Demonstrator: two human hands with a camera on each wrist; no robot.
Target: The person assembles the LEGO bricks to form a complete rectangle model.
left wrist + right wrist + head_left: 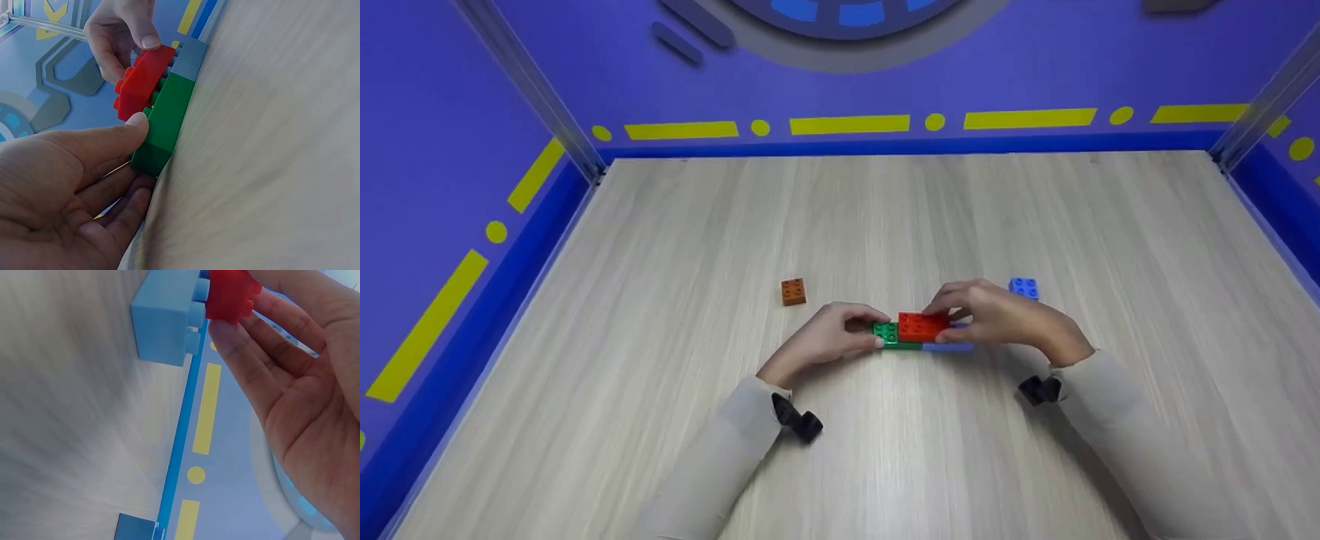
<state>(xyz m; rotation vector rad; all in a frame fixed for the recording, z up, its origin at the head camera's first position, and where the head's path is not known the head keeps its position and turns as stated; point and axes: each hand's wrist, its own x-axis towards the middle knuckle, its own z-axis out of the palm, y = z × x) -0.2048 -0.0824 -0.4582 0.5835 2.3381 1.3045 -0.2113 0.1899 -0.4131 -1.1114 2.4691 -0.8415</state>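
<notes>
Right hand point(979, 311) partly closed, pinching a red toy brick point(919, 327) between thumb and fingertips, above the right end of a green toy brick point(164, 126). Left hand point(836, 331) likewise partly closed, gripping the left end of the green toy brick with thumb and fingertips, apparently to steady it. Just right of the green toy brick, end to end with it, a light blue toy brick point(163, 320), both on the wood-grain tabletop point(697, 247). Judging by the pose, at the step of joining red across the seam between green and blue. Seems to call next for lining up studs and pressing straight down, with the green toy brick braced. Looks bright red, oblong, topped with round studs, partly covered by fingers. Lies lengthwise along the pair, with studs visible in the narrow gap beneath: apparently not pressed home. Farther off, left of the green toy brick, an orange-brown toy brick point(793, 292); well to its right, a loose blue toy brick point(1024, 287).
</notes>
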